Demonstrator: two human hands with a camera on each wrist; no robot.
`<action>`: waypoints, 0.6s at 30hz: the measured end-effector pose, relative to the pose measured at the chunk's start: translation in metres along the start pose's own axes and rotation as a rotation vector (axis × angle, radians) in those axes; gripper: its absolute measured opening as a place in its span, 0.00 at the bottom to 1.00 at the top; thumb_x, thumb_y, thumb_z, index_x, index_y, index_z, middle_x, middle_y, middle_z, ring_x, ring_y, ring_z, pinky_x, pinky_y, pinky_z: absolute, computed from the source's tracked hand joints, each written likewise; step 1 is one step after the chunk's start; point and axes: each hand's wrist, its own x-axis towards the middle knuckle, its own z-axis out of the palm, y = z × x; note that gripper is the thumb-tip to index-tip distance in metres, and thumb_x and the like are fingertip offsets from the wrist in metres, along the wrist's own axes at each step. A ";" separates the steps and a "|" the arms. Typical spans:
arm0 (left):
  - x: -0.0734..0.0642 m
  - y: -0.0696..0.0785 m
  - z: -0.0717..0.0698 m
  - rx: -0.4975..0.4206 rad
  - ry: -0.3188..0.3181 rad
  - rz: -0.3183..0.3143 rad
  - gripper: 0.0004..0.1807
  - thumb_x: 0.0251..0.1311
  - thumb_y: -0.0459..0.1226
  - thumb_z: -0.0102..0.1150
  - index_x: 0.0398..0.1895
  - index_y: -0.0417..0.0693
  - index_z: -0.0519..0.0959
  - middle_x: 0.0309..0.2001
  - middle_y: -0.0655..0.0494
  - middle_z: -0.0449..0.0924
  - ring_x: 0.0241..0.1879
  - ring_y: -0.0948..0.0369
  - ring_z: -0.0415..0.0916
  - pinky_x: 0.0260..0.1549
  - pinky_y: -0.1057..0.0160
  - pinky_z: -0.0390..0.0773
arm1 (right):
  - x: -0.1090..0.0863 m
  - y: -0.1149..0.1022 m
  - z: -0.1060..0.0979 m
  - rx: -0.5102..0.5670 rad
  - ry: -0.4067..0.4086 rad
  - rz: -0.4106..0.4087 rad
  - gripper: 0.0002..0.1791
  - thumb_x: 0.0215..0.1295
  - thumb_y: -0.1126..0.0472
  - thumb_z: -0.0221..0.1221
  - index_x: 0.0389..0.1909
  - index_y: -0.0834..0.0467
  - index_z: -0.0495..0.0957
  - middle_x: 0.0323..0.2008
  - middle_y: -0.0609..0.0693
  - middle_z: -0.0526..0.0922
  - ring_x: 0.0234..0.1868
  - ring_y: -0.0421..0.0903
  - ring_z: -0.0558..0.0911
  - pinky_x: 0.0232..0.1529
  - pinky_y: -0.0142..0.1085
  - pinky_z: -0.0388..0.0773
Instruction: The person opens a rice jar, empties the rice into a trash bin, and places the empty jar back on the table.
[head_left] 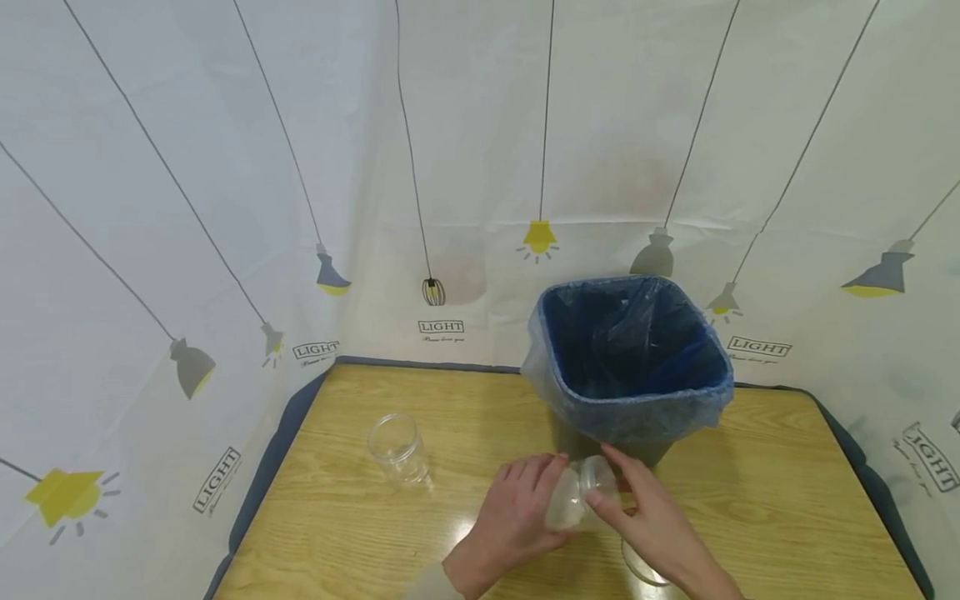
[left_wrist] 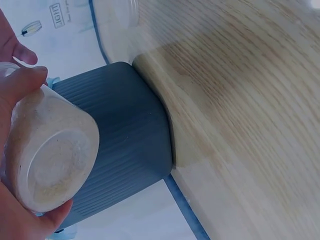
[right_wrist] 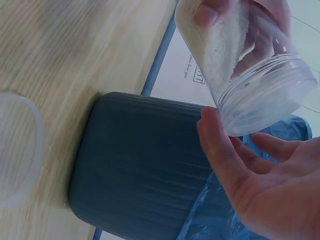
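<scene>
My left hand [head_left: 517,512] grips a clear jar [left_wrist: 60,145] around its body, with its base facing the left wrist camera. Pale, whitish grainy stuff lies inside the tilted jar. My right hand [right_wrist: 272,180] has its thumb and fingers about the jar's clear ridged top end, the thumb on the near side in the head view. Whether a lid sits on that end I cannot tell. Both hands are just in front of a dark bin [right_wrist: 140,160] lined with a blue plastic bag [head_left: 637,408].
An upright clear jar [head_left: 397,450] stands on the wooden table [head_left: 337,500] at the left. A round clear rim [head_left: 637,571] shows below my right wrist, partly hidden. Pale cloth printed with lamps [head_left: 465,167] hangs behind and beside the table.
</scene>
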 end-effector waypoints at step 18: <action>-0.002 0.000 0.000 -0.112 -0.004 -0.024 0.56 0.29 0.58 0.83 0.67 0.47 0.72 0.53 0.55 0.80 0.49 0.59 0.80 0.45 0.61 0.82 | 0.001 0.006 -0.005 -0.064 0.032 -0.267 0.34 0.62 0.50 0.72 0.69 0.50 0.75 0.63 0.51 0.77 0.56 0.50 0.79 0.45 0.37 0.83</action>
